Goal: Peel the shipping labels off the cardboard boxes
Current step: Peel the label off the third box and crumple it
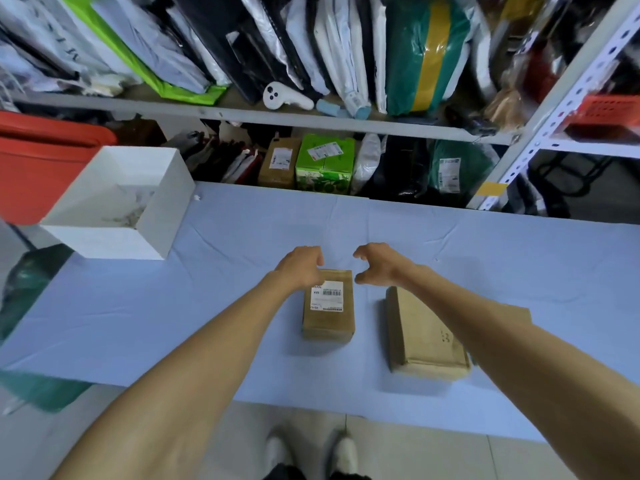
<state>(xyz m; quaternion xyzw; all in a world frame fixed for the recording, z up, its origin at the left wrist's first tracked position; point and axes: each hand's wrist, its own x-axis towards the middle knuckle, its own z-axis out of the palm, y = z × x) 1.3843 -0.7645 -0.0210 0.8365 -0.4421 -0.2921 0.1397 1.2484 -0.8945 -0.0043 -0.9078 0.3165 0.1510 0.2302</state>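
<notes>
Forearms stretch fwd over the worktop (207,306) to the small cardboard box (329,320), mid-worktop, shipping label (327,296) stuck flat on the far half of its top. Step in hand, prob.: steady the box, start the peel. Best way: pin box w/ one hand, lift a label corner w/ a nail, pull low & slow so it comes off whole. Left hand (301,266) lies over the far left corner, fingers bent down, tips hidden; grip or not, can't tell. Right hand (375,265) hovers just beside the far right corner, fingers loosely curled, holding nothing. Second box (426,337), no label showing, lies near on the right.
</notes>
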